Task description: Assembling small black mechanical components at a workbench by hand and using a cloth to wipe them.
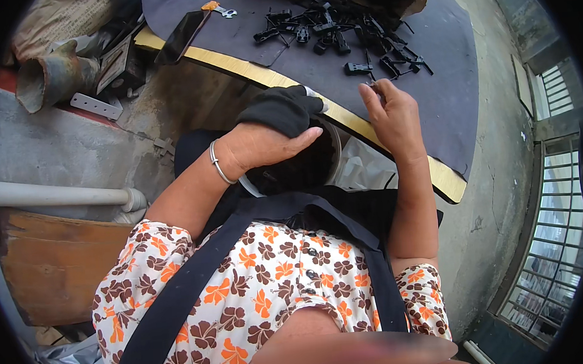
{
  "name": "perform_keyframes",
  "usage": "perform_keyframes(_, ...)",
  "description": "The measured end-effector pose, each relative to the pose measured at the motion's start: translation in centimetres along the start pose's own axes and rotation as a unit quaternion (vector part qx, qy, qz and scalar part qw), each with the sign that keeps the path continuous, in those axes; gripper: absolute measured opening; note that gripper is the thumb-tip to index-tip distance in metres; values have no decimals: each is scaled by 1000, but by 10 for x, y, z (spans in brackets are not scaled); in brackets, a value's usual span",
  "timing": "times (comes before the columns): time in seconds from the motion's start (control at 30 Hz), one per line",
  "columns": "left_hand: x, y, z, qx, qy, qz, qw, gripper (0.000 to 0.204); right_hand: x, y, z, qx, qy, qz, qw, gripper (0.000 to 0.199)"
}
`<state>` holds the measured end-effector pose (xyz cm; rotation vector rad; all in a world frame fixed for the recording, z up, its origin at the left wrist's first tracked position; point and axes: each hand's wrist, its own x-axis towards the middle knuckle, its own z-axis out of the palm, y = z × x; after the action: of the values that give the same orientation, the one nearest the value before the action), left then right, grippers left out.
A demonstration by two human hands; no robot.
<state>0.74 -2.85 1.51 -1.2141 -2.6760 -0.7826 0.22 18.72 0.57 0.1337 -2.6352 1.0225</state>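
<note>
My left hand [269,137] is over the table's near edge, its fingers covered by a black cloth or partial glove [278,110]. The bare thumb points right; whether those fingers grip anything is hidden. My right hand [397,114] is raised over the table edge with fingers curled and thumb close to the index finger. Anything between those fingertips is too small to make out. Just beyond them lies a loose pile of small black plastic parts [326,27], several with thin arms. One black part [358,68] sits nearest my right fingertips.
The table [244,36] has a dark mat and a yellow edge. A phone [183,36] and a wrench [220,9] lie at its left. A bucket [336,150] with dark contents stands below my left hand, beside a white plastic bag [364,165]. A white pipe [55,192] runs at left.
</note>
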Motion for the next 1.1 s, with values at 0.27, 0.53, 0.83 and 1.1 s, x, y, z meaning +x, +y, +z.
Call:
perform_keyframes(0.27, 19, -14, 32, -28, 207, 14, 978, 18, 8, 31, 10, -101, 37, 27, 994, 14)
perform_keyframes(0.53, 34, -1, 37, -239, 243, -20, 940, 23, -25, -11, 7, 435, -185, 118, 873, 13)
perform_keyframes(0.83, 22, 18, 19, -450, 75, -159, 875, 26, -29, -18, 12, 177, 85, -130, 972, 17)
perform_keyframes(1.1, 22, 19, 23, -330, 127, -102, 930, 20, -24, -10, 5, 282, -50, -11, 958, 25)
